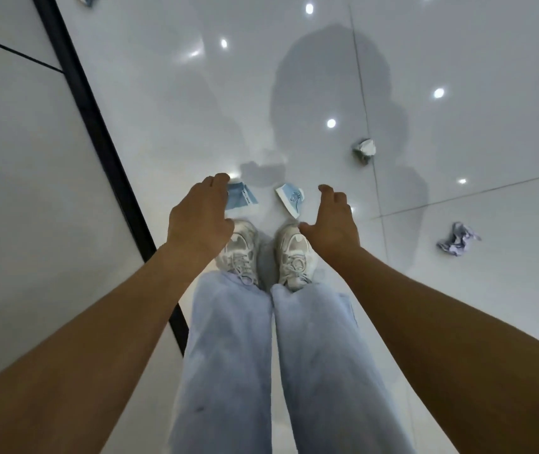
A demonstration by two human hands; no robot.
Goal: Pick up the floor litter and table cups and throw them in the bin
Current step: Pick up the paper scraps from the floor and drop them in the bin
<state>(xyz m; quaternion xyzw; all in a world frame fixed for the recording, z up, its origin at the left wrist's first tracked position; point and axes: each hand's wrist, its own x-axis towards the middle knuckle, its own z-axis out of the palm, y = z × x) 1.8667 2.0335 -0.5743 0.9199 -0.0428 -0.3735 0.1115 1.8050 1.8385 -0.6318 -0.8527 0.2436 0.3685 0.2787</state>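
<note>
Two flat blue-and-white paper wrappers [241,198] [290,198] lie just past my shoes. Left hand [201,217] and right hand [333,221] hover loosely spread, holding nothing. Probably light and flimsy; I'd pinch an edge.

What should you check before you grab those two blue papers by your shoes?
1. Left hand free to grasp: ok, holds nothing, over the left blue wrapper.
2. Right hand free: ok, fingers relaxed.
3. Right blue wrapper clear of the shoes: ok, lies apart in front.
4. Left wrapper fully visible: not ok, hand covers part.
5. Other litter left: not ok, white wad and lilac wad.
6. Bin nearby: cannot tell.
</note>
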